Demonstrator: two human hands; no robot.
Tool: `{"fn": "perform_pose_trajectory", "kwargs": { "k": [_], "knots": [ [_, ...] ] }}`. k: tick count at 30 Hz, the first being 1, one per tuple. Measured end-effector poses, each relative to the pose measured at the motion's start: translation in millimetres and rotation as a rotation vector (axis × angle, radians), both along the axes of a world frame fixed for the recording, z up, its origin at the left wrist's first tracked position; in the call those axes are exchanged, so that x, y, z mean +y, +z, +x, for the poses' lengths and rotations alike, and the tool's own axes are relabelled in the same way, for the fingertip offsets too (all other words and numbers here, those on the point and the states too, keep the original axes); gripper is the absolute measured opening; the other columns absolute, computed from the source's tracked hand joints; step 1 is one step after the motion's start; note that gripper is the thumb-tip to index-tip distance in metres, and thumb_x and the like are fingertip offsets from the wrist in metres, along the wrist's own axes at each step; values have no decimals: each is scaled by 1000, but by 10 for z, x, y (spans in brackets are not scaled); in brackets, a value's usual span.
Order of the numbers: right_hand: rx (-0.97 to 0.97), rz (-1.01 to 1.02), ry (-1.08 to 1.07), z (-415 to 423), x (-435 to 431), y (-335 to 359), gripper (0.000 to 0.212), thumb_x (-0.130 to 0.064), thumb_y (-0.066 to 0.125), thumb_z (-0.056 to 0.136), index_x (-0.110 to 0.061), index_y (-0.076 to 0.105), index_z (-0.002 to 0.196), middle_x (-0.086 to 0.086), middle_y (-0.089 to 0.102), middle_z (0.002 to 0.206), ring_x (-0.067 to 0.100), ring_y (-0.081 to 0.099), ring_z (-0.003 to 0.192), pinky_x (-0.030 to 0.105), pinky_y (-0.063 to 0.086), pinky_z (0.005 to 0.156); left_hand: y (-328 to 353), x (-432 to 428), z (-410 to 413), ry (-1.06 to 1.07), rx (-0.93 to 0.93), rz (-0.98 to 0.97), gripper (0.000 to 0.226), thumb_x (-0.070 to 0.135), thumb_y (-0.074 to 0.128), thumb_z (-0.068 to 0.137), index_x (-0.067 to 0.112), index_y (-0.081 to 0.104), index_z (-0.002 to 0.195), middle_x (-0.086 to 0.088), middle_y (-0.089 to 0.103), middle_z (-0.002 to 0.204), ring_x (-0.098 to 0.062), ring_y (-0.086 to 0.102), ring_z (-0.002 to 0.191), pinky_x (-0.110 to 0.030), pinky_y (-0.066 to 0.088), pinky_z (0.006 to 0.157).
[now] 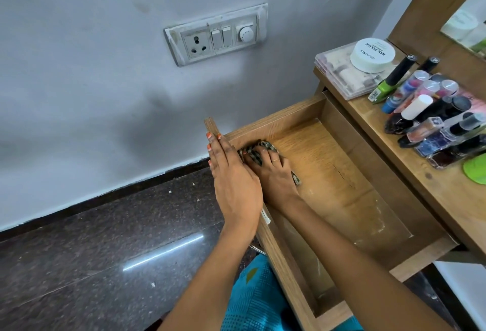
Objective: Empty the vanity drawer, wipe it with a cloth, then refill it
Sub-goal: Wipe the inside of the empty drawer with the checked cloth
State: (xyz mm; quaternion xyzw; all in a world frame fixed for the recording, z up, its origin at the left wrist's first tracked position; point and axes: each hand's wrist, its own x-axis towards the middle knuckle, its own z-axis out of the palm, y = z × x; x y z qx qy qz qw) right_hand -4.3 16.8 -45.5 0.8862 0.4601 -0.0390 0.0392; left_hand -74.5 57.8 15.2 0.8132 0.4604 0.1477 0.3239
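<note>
With your flat left hand (234, 183) bracing the drawer (278, 123), drag the cloth (253, 156) gripped in your right hand (276, 176) from the far corner nearer.

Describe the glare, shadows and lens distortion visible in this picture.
Head view: a bright glare streak lies on the polished floor; soft shadows smudge the wall left of the drawer; the wide-angle lens skews the switch plate; the bottles at the right edge look slightly soft.
</note>
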Motion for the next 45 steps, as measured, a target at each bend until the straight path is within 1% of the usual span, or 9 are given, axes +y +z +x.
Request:
{"fn": "perform_pose_trajectory", "kwargs": {
  "k": [3, 5, 8, 10, 12, 23, 26, 33, 45],
  "knots": [
    [11, 13, 11, 58, -1, -54, 61, -41, 76, 55, -28, 65, 114, 6, 67, 108, 20, 66, 93, 29, 53, 71, -9, 6, 2, 3, 14, 10, 52, 14, 24, 99, 10, 4, 147, -3, -6, 156, -18, -2, 145, -32, 10, 119],
    [-3, 76, 24, 116, -39, -46, 50, -39, 61, 72, -28, 60, 121, 6, 64, 117, 19, 63, 103, 30, 50, 81, -6, 3, 1, -1, 17, 17, 52, 14, 25, 99, 10, 4, 147, -3, -6, 156, -18, -1, 145, -31, 10, 119],
    [110, 85, 66, 266, -76, -52, 45, -33, 39, 95, -28, 36, 140, 5, 38, 144, 22, 36, 131, 35, 30, 104, -16, 12, -3, -8, 33, 30, 55, 10, 27, 97, 9, 4, 147, -4, -5, 156, -19, -1, 145, -34, 13, 119],
    [133, 74, 57, 384, -140, -41, 48, -33, 33, 98, -28, 24, 145, 2, 25, 150, 21, 23, 137, 36, 21, 110, -23, 22, -5, -10, 44, 35, 57, 7, 28, 95, 9, 3, 147, -4, -5, 156, -19, -1, 145, -36, 15, 119],
    [119, 73, 45, 509, -220, -46, 48, -32, 31, 99, -28, 21, 146, 2, 22, 151, 20, 20, 138, 37, 18, 113, -20, 23, -7, -12, 49, 38, 58, 5, 29, 95, 9, 3, 147, -4, -6, 156, -19, -1, 145, -36, 16, 119],
    [261, 136, -267, 1016, -544, 51, 47, -27, 29, 100, -28, 20, 146, -2, 11, 156, 18, 6, 144, 38, 17, 113, 5, 9, -18, -17, 56, 50, 58, 5, 28, 94, 8, 1, 146, -5, -7, 156, -20, -2, 145, -34, 11, 120],
    [275, 115, -269, 963, -567, 56, 49, -28, 27, 100, -28, 13, 147, -3, 6, 157, 16, 2, 144, 36, 10, 115, 6, 4, -27, -18, 52, 62, 58, 5, 28, 94, 7, 1, 146, -6, -7, 156, -19, -3, 144, -29, 4, 119],
    [232, -6, -266, 715, -957, 65, 52, -27, 20, 101, -20, -3, 148, 0, -7, 157, 12, -7, 144, 30, -11, 114, -19, 4, -24, -13, 34, 73, 59, 4, 29, 94, 7, 2, 146, -6, -6, 156, -20, -1, 145, -30, 5, 119],
    [255, 79, -228, 971, -583, 56, 51, -20, 25, 101, -12, 8, 148, 6, 3, 157, 17, 3, 145, 30, 2, 117, -7, 7, -26, -18, 44, 51, 60, 3, 28, 93, 9, -1, 146, -4, -8, 156, -18, -3, 144, -34, 11, 120]
  ]
}}
